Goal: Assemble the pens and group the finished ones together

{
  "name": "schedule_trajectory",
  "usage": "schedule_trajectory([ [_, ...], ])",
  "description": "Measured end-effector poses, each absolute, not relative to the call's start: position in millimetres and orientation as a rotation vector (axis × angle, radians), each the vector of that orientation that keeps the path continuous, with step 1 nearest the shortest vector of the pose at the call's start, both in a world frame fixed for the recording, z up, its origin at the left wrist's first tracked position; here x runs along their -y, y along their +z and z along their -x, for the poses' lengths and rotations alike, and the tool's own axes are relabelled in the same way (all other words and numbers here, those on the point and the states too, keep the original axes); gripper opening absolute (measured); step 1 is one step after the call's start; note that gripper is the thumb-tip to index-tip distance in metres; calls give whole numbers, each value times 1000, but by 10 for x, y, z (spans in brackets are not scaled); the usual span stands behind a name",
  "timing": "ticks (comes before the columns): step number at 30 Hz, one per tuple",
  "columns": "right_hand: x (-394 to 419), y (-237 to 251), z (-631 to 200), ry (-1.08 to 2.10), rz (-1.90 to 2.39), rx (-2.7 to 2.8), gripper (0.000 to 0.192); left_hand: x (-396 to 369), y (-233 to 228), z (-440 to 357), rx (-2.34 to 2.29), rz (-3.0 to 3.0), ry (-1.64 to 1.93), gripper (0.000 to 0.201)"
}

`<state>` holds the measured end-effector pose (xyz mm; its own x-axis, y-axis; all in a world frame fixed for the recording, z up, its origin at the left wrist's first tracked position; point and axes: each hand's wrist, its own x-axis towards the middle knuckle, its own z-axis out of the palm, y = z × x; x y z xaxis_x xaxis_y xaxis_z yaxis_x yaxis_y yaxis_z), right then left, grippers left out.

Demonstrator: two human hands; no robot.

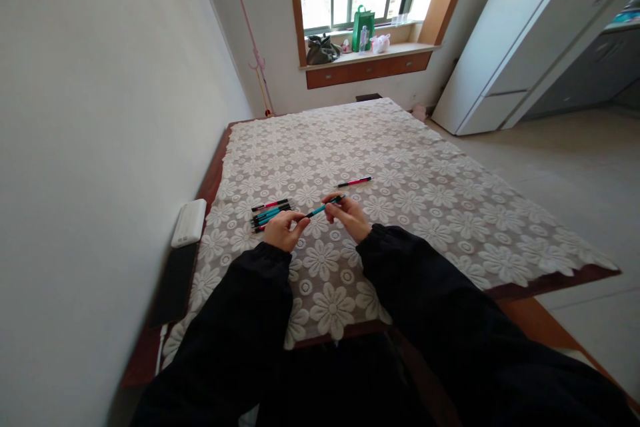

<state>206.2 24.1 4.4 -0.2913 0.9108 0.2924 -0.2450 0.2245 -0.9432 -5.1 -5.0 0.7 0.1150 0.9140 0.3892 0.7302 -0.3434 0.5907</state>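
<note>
Between my hands is a blue pen point(318, 210) with black ends, held above the tablecloth and slanting up to the right. My left hand point(285, 230) pinches its lower left end between thumb and finger. At the other end, the fingers of my right hand point(349, 215) are closed around the pen near its clip. Just beyond my left hand lies a group of several blue and black pens point(267, 215), with red and black ones among them, partly hidden by the hand. A single red and black pen point(355, 182) rests farther out, beyond my right hand.
A floral lace tablecloth point(400, 147) covers the table. Along the wall on the left are a white power bank point(189, 223) and a dark flat device point(175, 283), with a white cable point(161, 347) nearby. Past the table stand a white fridge point(505, 60) and a pink coat rack point(245, 13).
</note>
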Motion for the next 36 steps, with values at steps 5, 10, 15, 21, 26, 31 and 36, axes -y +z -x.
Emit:
schedule_trajectory([
  [5, -456, -7, -2238, 1094, 871, 1470, 29, 48, 22, 65, -1748, -2062, 1088, 22],
  [10, -529, -44, -2353, 563, 821, 2025, 9, 51, 40, 86, -1782, -2029, 1088, 24],
  [15, -554, -34, -2420, 471, 843, 2174, 7, 53, 39, 73, -1742, -2028, 1116, 27],
  [21, -1057, -33, -2975, 278, 1121, 2165, 12, 31, 58, 75, -1823, -2018, 1166, 24],
  [26, -1353, -185, -3337, 139, 1319, 2128, 12, 6, 37, 96, -1826, -2074, 1076, 20],
  [31, -1330, -268, -3354, 5, 1343, 2156, 12, -33, -3, 175, -1816, -2106, 965, 21],
  [36, -1346, -296, -3365, -67, 1376, 2142, 12, -38, -5, 234, -1913, -2136, 926, 20],
])
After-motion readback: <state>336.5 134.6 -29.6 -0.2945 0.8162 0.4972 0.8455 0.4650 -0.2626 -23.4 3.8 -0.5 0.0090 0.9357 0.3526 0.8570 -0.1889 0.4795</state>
